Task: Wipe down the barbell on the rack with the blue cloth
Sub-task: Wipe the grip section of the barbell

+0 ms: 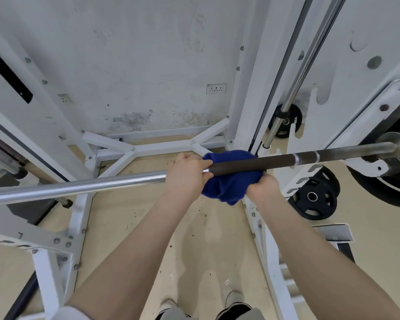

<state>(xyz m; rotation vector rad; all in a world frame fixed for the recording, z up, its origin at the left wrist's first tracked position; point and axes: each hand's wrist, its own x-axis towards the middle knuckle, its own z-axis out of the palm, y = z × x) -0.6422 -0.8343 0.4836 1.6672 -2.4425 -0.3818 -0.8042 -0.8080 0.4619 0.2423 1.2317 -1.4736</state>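
We grip the barbell (79, 187) with our left hand (185, 176); our right hand (261, 188) bunches the blue cloth (229, 188) beneath it, leaving most of the wiping, we judge.

Both forearms are bare from the elbow down to the left hand (186, 174) and the right hand (262, 189), with no watch, ring or glove visible. A pale short sleeve edge (69, 314) shows at the left upper arm. Below are grey trousers (176, 314) and dark shoes (237, 309) with pale toes.
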